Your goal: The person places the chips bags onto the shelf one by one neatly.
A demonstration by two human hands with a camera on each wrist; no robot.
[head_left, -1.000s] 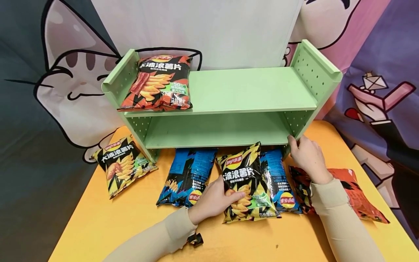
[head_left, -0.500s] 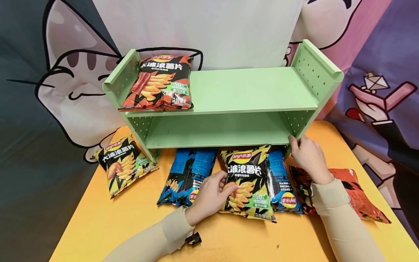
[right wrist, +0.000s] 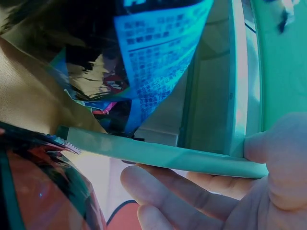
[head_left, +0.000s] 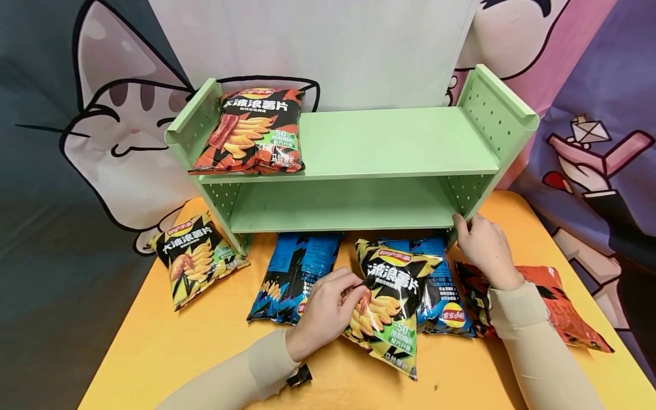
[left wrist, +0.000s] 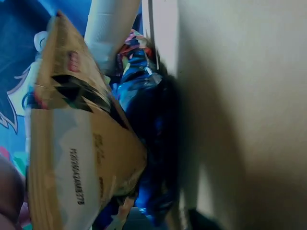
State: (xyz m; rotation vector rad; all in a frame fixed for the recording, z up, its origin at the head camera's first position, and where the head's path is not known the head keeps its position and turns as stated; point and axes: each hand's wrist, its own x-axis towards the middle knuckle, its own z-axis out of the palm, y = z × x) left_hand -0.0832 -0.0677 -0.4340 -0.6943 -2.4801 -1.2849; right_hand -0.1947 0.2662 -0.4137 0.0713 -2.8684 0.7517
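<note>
My left hand [head_left: 325,307] pinches the left edge of a yellow and black bag of chips [head_left: 394,302], which is tilted and raised in front of the shelf. In the left wrist view the bag's folded side [left wrist: 91,148] fills the left half; most of that hand is out of frame. My right hand [head_left: 487,247] grips the lower right side panel of the green shelf [head_left: 389,142]. The right wrist view shows its thumb on one face of the panel edge [right wrist: 153,155] and the fingers behind it. Behind the held bag lies a blue chip bag [head_left: 446,290], partly covered.
A red and black chip bag [head_left: 251,134] leans on the top tier's left end. Another blue bag [head_left: 297,273] lies under the shelf front. A second yellow bag [head_left: 200,259] is left of the shelf, an orange-red bag [head_left: 558,307] right, on the yellow table [head_left: 154,359].
The yellow bag in my left hand has come down toward me and turned, its bottom corner now nearer the table's front. My right hand keeps its place on the shelf.
</note>
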